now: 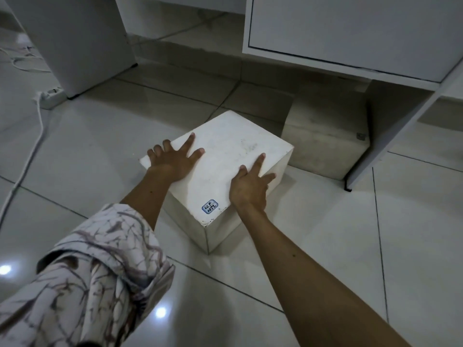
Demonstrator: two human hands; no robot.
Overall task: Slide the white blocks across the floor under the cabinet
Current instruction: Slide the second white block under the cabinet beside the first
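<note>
A: Head view, nearest first: what are the arms doing?

B: Both reach forward and down. The left arm wears a patterned sleeve [82,279] pushed up near the elbow; the right forearm is bare.

A: And the hands?

B: The left hand [172,159] lies flat on the top of the near block [225,166], at its left edge, fingers spread and straight, the outer ones hanging over the edge. The right hand [248,189] rests on the top at the right edge, index finger straight, thumb stretched out along the edge. Neither curls round anything; both press palm down.

A: Where is that block?

B: On the tile floor [325,246], turned corner-on to the camera, out in front of the cabinet [350,33]. A label [210,207] with handwriting sits by its near corner.

A: Beyond it?

B: A second block [325,144] stands in shadow beneath the cabinet's lower edge, beside its side panel [390,128]. The two blocks look just apart, though I cannot tell for sure.

A: Far left?

B: A power strip [51,96] and cable [30,151] on the floor.
</note>
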